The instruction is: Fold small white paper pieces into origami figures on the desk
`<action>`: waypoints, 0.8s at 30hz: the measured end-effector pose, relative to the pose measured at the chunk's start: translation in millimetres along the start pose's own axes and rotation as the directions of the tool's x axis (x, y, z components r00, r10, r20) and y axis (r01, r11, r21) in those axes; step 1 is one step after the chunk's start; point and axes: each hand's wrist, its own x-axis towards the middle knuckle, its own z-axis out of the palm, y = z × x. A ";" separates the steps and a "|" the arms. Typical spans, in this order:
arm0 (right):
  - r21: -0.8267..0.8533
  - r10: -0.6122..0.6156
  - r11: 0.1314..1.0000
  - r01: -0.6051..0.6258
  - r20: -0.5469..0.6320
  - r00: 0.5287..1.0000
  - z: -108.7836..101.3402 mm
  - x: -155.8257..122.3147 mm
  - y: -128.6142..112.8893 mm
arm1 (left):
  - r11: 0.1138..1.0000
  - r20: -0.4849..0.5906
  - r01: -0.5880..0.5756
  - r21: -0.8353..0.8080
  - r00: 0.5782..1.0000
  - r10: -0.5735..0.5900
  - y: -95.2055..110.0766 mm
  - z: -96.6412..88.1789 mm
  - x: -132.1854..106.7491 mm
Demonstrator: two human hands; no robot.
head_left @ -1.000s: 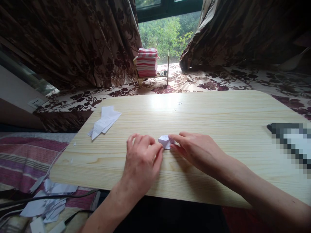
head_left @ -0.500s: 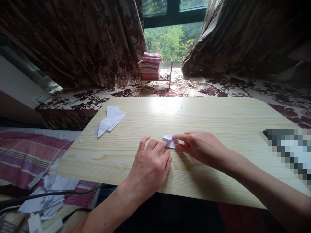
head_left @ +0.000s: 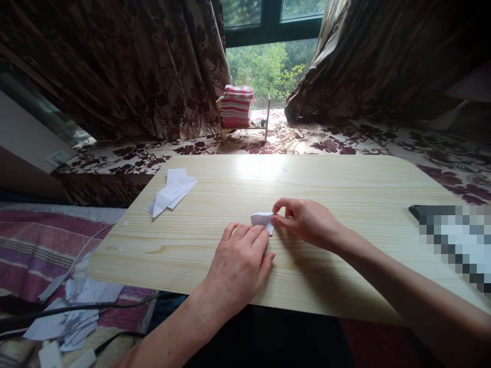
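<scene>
A small piece of folded white paper point(head_left: 261, 218) lies on the wooden table point(head_left: 337, 186), in front of me. The fingers of my left hand point(head_left: 241, 258) rest flat on its lower left part and hide some of it. With thumb and index finger, my right hand point(head_left: 307, 220) pinches the paper's right edge. One flap of the paper stands a little raised along its upper side.
Several folded white papers point(head_left: 172, 190) overlap at the table's left. A tablet-like device with a blurred screen point(head_left: 452, 245) lies on the right. More paper point(head_left: 79, 317) and cables point(head_left: 115, 304) lie below left. Folded striped cloths point(head_left: 236, 107) sit on a small rack by the window.
My right hand has drawn back slightly, its fingers now more bent at the paper's edge. The paper's upper flap has changed shape, and my left fingers have shifted slightly down.
</scene>
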 end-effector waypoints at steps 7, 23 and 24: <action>-0.023 -0.127 0.992 0.125 -0.087 0.988 11.4 -2.9 7.1 | 0.997 0.032 0.072 0.036 0.997 -0.073 8.6 2.6 1.6; 0.076 -0.410 0.905 0.419 -0.118 0.905 10.0 14.4 -3.4 | 0.995 0.055 -0.098 -0.013 0.994 0.099 -26.3 -5.5 -6.2; 0.083 -0.407 0.905 0.418 -0.121 0.905 11.7 14.5 -3.3 | 0.996 0.052 -0.087 -0.004 0.995 0.087 -26.2 -4.4 -7.0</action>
